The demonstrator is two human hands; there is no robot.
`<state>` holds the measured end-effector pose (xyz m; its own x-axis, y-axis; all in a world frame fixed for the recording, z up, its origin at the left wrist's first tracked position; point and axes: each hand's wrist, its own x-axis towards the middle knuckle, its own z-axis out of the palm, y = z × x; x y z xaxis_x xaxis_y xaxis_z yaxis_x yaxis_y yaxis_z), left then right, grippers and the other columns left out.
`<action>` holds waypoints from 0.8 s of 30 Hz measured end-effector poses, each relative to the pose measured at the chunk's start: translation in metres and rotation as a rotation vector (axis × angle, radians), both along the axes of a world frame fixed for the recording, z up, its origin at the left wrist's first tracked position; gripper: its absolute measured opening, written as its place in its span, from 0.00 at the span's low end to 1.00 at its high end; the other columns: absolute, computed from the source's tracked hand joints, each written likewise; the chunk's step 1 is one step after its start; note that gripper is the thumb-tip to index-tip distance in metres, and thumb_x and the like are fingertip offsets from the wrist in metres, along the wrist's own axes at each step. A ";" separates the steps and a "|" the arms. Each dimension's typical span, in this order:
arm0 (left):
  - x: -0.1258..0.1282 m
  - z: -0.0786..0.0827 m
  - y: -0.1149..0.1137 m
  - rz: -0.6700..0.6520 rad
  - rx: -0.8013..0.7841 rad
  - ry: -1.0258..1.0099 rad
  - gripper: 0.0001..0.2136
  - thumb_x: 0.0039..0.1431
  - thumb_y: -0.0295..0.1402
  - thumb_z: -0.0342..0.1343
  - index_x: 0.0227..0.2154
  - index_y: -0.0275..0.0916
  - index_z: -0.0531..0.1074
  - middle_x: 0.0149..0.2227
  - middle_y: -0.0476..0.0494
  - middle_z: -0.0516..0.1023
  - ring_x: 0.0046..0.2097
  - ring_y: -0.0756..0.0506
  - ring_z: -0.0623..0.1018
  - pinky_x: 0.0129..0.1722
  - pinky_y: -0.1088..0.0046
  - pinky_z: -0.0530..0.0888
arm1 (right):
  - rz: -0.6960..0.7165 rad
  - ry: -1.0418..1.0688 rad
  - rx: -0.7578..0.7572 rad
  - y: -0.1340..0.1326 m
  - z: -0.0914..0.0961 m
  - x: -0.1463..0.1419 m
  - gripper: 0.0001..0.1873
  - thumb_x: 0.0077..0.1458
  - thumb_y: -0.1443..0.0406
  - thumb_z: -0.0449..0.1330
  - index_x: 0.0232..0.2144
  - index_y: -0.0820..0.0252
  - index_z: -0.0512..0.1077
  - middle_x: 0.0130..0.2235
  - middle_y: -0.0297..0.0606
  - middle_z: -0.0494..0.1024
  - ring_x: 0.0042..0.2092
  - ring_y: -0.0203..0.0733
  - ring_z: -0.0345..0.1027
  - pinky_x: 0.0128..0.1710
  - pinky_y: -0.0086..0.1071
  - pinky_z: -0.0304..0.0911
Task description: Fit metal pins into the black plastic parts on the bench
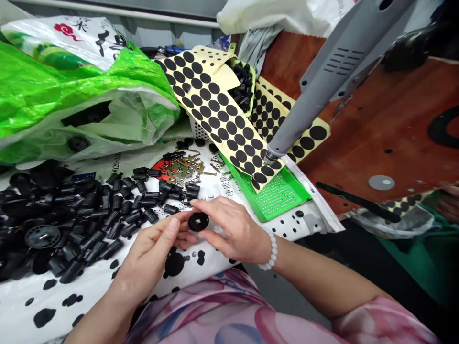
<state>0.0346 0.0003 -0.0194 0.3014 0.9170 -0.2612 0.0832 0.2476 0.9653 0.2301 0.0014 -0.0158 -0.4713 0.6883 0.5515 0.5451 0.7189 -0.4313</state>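
Observation:
A small round black plastic part (198, 221) with a slot at its middle is held up between my two hands, above the white sheet on the table. My right hand (234, 229), with a beaded bracelet at the wrist, pinches it by the right edge between thumb and fingers. From the other side, my left hand (154, 246) has its thumb and fingertips closed at the part's left edge. Left of my hands spreads a heap of black plastic knobs (116, 210). Just beyond lies a pile of small metal strips (186, 167).
Sheets of round black stickers (218, 112) lean over a green tray (287, 193). A grey electric screwdriver (322, 71) hangs tip down at the right. A green and white sack (82, 91) fills the back left. A brown board (390, 138) stands at the right.

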 end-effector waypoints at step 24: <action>-0.025 -0.002 -0.015 0.202 -0.251 -0.382 0.22 0.50 0.38 0.61 0.49 0.38 0.71 0.35 0.39 0.79 0.32 0.45 0.78 0.29 0.72 0.77 | -0.417 -0.830 -0.152 0.097 0.010 -0.004 0.12 0.53 0.76 0.51 0.29 0.68 0.75 0.35 0.53 0.75 0.40 0.50 0.68 0.37 0.39 0.58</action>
<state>0.0099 -0.0151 -0.0214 0.2414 0.8900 -0.3869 -0.3388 0.4508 0.8258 0.2257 0.0985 -0.0054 -0.3724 0.9272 0.0408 0.9212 0.3640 0.1377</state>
